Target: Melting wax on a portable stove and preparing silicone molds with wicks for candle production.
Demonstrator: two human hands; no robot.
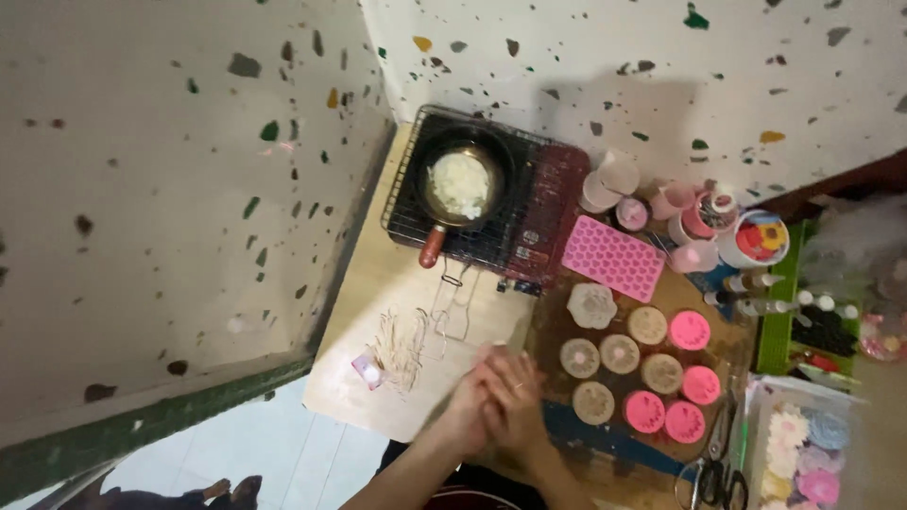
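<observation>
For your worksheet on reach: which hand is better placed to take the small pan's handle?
Probably the left hand: though clasped with the right hand, it lies on the side nearer the red handle of the small pan; the round moulds lie rightwards.

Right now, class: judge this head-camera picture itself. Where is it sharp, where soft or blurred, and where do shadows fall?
Head view: the small pan on the portable stove reads fairly sharp; the clasped left hand and right hand look soft with blur; a broad shadow falls on the speckled wall behind the stove; the right edge, near the flower-shaped pieces, looks washed and hazy.
</observation>
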